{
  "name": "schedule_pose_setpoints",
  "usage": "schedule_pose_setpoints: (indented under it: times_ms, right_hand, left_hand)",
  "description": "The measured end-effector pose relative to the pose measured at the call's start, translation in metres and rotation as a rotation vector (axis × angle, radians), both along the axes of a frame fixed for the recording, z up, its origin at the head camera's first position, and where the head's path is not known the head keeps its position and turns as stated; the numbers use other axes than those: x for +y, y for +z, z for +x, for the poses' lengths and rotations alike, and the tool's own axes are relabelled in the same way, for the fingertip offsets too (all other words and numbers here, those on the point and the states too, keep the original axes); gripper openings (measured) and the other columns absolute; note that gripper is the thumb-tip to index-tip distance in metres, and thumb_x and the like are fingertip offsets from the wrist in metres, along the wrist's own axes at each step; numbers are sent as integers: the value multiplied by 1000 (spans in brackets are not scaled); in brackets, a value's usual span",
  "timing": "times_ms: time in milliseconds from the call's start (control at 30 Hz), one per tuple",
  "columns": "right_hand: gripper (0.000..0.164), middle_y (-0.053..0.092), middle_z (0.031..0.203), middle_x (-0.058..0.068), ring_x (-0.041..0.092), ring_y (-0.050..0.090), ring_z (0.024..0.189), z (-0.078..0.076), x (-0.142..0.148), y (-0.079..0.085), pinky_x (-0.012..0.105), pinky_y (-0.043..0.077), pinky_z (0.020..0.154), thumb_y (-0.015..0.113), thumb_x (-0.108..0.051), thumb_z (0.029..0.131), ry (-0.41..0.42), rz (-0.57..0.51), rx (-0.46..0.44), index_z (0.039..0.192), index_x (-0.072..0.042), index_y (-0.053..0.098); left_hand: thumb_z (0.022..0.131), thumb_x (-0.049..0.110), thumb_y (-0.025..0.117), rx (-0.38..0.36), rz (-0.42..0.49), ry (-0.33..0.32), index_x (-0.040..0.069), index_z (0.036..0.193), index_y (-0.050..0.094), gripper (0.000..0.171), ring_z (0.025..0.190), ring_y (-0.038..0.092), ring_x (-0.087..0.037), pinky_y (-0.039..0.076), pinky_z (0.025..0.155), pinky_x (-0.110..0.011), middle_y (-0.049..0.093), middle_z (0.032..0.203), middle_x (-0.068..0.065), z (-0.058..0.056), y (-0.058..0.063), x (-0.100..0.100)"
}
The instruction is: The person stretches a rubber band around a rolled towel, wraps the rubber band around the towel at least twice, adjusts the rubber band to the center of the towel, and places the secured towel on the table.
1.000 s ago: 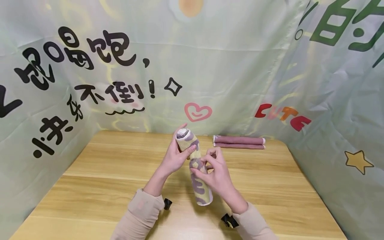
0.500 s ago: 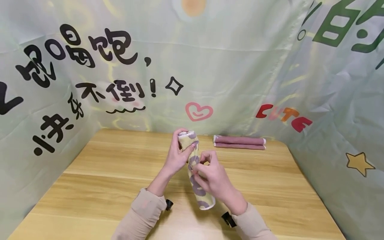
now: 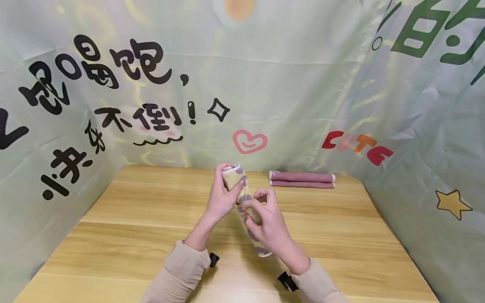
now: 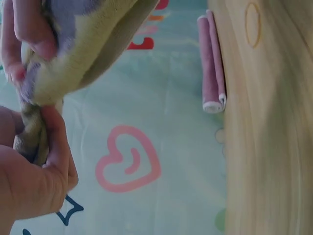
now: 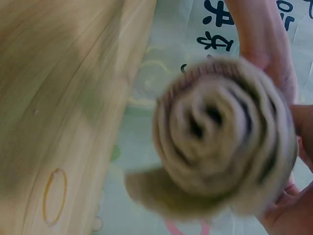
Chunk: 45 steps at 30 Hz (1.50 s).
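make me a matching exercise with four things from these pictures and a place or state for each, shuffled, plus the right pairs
1 patterned roll
2 mauve rolls
3 heart
4 star

a pink outline on the backdrop
b lying on the table
c golden yellow, on the backdrop's right side
d held by left hand and right hand

Pairs: 1-d, 2-b, 3-a, 4-c

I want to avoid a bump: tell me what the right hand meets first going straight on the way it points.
The patterned rolled cloth, which the right hand pinches; beyond it, probably the left hand, though depth is unclear.
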State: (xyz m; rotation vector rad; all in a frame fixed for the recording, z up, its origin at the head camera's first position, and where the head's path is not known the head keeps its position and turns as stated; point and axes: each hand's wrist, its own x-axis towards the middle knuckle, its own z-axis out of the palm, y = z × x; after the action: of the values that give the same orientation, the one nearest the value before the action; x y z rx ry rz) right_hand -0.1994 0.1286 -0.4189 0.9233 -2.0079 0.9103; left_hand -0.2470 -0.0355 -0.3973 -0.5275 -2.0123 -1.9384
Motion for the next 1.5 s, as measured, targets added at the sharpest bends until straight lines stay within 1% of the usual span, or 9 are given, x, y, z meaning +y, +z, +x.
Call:
schedule_pose_setpoints:
  times_ms: [200, 367, 567, 767, 867, 1100, 1267, 1367, 1500]
  right_hand:
    - [40, 48, 121, 23, 25, 60, 88, -2, 2, -3, 36, 57, 70, 64, 14, 67, 23, 30, -14, 97, -11, 72]
    - [24, 45, 124, 20, 24, 60, 89, -2, 4, -3, 30, 54, 64, 73, -2, 72, 4, 56, -127, 89, -15, 62]
    - [42, 55, 118, 12, 12, 54, 69, 2, 6, -2, 21, 44, 52, 96, -18, 70, -204, 76, -283, 78, -16, 56]
    - [27, 65, 115, 5, 16, 60, 71, 3, 12, 4, 29, 48, 55, 86, -18, 73, -383, 96, -467, 78, -16, 60]
    - [22, 68, 109, 4, 16, 59, 68, 2, 15, 8, 31, 48, 53, 81, -19, 72, -401, 149, -524, 81, -17, 61]
    - [20, 67, 99, 1, 11, 53, 70, -1, 22, 15, 29, 47, 61, 80, -17, 75, -269, 164, -591, 79, -20, 61]
    - [21, 68, 104, 2, 8, 57, 62, 0, 24, 15, 24, 50, 55, 79, -9, 77, -98, 38, -651, 82, -20, 61]
    - [23, 70, 112, 5, 13, 62, 70, -1, 23, 12, 24, 53, 56, 78, -4, 76, 0, 1, -590, 85, -18, 62]
    - [27, 70, 118, 11, 27, 67, 98, -5, 23, 6, 33, 60, 76, 77, -1, 74, 67, 43, -379, 91, -17, 63]
  left_hand:
    - [94, -4, 68, 6, -44, 87, 12, 136, 44, 50, 94, 65, -30, 59, 69, -38, 61, 121, -20, 4, -2, 8]
    - [95, 0, 69, -8, -80, 46, 13, 141, 42, 54, 94, 66, -30, 60, 68, -37, 61, 121, -21, 2, -4, 9]
    - [95, 5, 73, 17, -202, -27, 14, 148, 40, 63, 93, 66, -24, 58, 69, -31, 63, 121, -18, 1, -7, 6]
    - [90, 4, 80, 121, -330, -41, 15, 143, 50, 62, 99, 60, -21, 55, 75, -33, 61, 125, -10, 0, -6, 2]
    - [88, 3, 81, 177, -384, -67, 14, 140, 54, 60, 108, 60, -24, 58, 86, -38, 58, 128, -11, -1, -5, -1]
    - [91, 7, 80, 238, -454, -208, 19, 141, 57, 56, 117, 59, -21, 54, 99, -40, 55, 137, -6, -8, -3, -19]
    - [92, 5, 79, 154, -380, -314, 17, 135, 60, 49, 96, 64, -21, 61, 73, -34, 60, 126, -6, -12, -2, -36]
    - [93, 3, 77, 81, -333, -324, 12, 131, 58, 43, 71, 61, -20, 56, 55, -31, 62, 117, -8, -12, -1, -40]
    - [95, -1, 73, 23, -265, -289, 7, 123, 56, 34, 70, 59, -18, 54, 55, -30, 61, 112, -13, -12, 1, -37]
